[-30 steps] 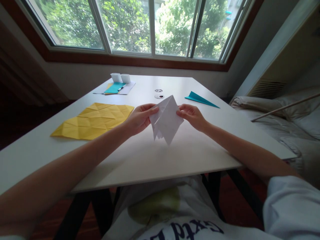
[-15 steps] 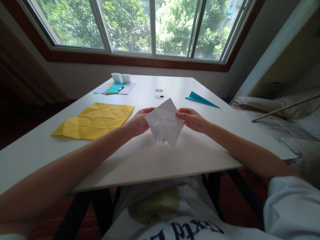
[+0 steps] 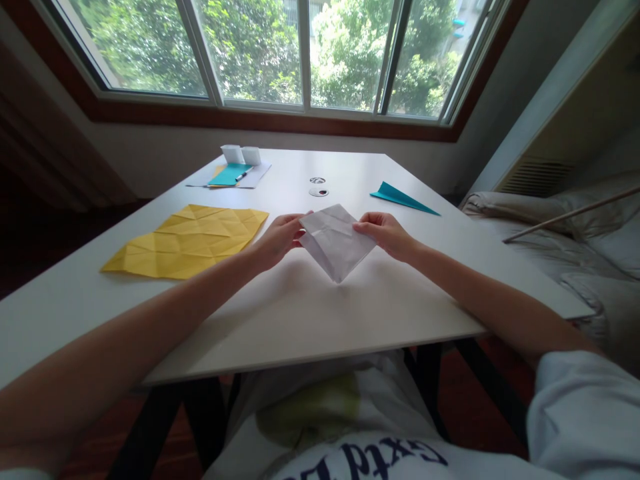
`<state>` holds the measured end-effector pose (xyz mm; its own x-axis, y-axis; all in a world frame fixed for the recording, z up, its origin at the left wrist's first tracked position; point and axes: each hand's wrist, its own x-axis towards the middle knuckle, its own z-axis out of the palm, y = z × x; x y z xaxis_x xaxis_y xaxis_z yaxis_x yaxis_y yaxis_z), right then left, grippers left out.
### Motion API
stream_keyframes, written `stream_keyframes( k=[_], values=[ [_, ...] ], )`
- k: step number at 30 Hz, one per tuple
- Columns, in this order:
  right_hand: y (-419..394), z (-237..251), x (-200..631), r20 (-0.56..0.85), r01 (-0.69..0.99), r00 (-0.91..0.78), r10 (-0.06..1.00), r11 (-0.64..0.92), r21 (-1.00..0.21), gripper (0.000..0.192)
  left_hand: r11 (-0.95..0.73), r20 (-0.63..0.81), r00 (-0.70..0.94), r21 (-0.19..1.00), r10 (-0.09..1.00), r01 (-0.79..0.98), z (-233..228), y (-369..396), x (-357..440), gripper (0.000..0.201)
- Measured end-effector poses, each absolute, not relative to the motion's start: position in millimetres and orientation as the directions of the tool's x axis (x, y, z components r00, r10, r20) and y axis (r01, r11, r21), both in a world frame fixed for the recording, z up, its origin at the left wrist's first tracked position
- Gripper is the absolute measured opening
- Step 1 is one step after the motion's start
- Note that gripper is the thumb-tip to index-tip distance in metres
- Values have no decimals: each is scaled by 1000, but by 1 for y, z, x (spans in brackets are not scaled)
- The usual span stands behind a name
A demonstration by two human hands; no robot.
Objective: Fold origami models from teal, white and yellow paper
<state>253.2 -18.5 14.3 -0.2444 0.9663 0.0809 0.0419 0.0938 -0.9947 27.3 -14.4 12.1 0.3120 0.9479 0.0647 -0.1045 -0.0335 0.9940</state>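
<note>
Folded white paper point(image 3: 339, 241) is up between my two hands, over the near middle of the white table point(image 3: 280, 327), with one corner pointing down towards the tabletop; I cannot tell whether that corner touches it. My right hand point(image 3: 387, 233) pinches the right-hand corner, thumb pressed on the face towards me and the other fingers closed up behind. My left hand point(image 3: 280, 240) is at the left corner, fingers curled close around it, but the paper's edge hides part of them, so I cannot tell whether they are nipping it or only steadying it. What has just changed is the outline: a second ago a ridged flap and loose points hung below, half a second ago the lower edge was ragged, and now I see a fairly neat diamond ending in a single tip. To my eye the layers have been brought together, or the loose points turned out of sight behind, so the folding looks tidier from this side; the back is hidden. The creased yellow sheet point(image 3: 190, 243) to the left, the teal paper dart point(image 3: 404, 199) on the far right and the pen point(image 3: 244, 175) on the teal sheet point(image 3: 227, 176) at far left have stayed put.
</note>
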Motion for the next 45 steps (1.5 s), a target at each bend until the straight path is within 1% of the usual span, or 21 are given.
stream_keyframes(
  k=[4,7,9,11,13,16,20,24,26,28,30,32,33,35,37,39,41,43,45],
  values=[
    [-20,14,253,108,117,-249,962,141,-983,31,8,10,300,998,954,-57,14,-15,28,38],
    [-20,12,253,134,176,-247,960,180,-968,32,57,-29,329,996,944,-75,15,-14,27,55],
    [-20,11,253,147,199,-249,957,199,-960,32,63,-38,347,996,937,-59,16,-14,26,62],
    [-20,11,253,151,200,-260,954,206,-958,33,56,-46,330,998,943,-20,17,-15,26,57],
    [-21,11,252,134,186,-291,947,194,-963,33,57,-67,327,998,943,41,18,-18,27,44],
    [-23,11,250,58,176,-385,921,135,-975,32,91,-124,381,991,916,103,18,-22,28,32],
    [-29,12,247,-28,219,-520,854,101,-971,36,98,-134,428,990,894,107,16,-24,28,31],
    [-34,12,245,-88,243,-583,808,70,-967,38,100,-133,430,990,893,99,14,-23,27,34],
    [-34,12,244,-93,239,-583,807,62,-969,38,100,-123,419,992,900,77,14,-23,26,39],
    [-33,11,243,-73,233,-550,832,69,-970,36,70,-95,417,995,904,75,14,-23,26,45],
    [-31,10,243,-44,224,-494,868,78,-971,33,-2,-56,421,991,905,136,15,-23,25,48],
    [-27,7,244,-9,226,-449,893,104,-969,31,-125,10,433,963,901,238,15,-22,25,42],
    [-25,5,245,15,242,-438,899,134,-961,31,-208,55,444,930,894,304,14,-22,25,37],
    [-22,3,247,74,357,-432,899,246,-901,30,-391,155,483,810,862,438,12,-21,25,29],
    [-23,3,248,139,481,-434,890,360,-799,32,-534,213,540,640,814,552,10,-20,24,27],
    [-25,3,248,182,566,-447,876,434,-701,32,-622,233,590,466,773,630,8,-21,23,26],
    [-27,4,247,204,608,-459,865,473,-638,29,-688,261,636,290,726,665,6,-23,22,22],
    [-28,3,247,221,621,-481,849,507,-598,26,-752,293,698,141,653,644,5,-24,20,21],
    [-26,0,248,258,622,-514,818,562,-545,24,-809,295,763,69,575,583,4,-24,20,22]
  ],
)
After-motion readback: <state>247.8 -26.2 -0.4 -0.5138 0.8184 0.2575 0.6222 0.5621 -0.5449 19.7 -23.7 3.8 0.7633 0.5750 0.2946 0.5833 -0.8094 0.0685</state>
